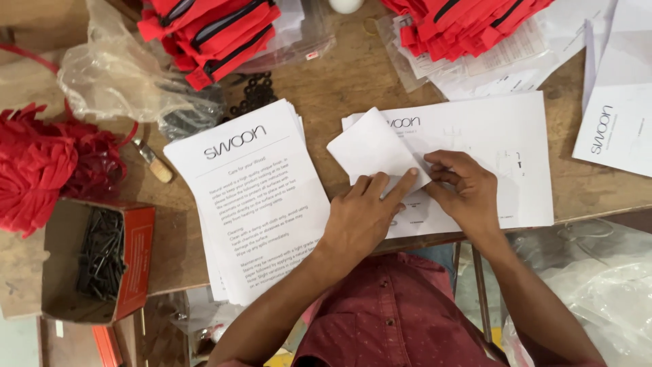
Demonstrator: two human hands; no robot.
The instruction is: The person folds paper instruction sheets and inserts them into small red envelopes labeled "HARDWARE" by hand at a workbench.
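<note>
Lying along the near edge of the brown wooden worktop [353, 81], a stack of white printed paper sheets [251, 197] sits left of the middle, fanned slightly, with dark lettering on top. Just right of it a single large white paper sheet [502, 136] lies flat, reaching to the near edge. An open red cardboard box of black screws [102, 261] stands at the near left corner, beside a heap of red fabric strips [47, 163]. Clear plastic bags [115, 75] lie toward the far left, and red zip pouches [210, 34] are piled along the far edge, with a second pile of red pouches [468, 24] to the right. More white printed sheets [618, 129] rest at the right edge.

On the large sheet lies a small folded white paper [373, 146], one corner turned toward the far side. The left hand [360, 217] presses it down, fingers [401, 187] stretched and flat. The right hand [465, 194] has its fingers [441, 166] curled, pinching the folded paper's near right edge.
</note>
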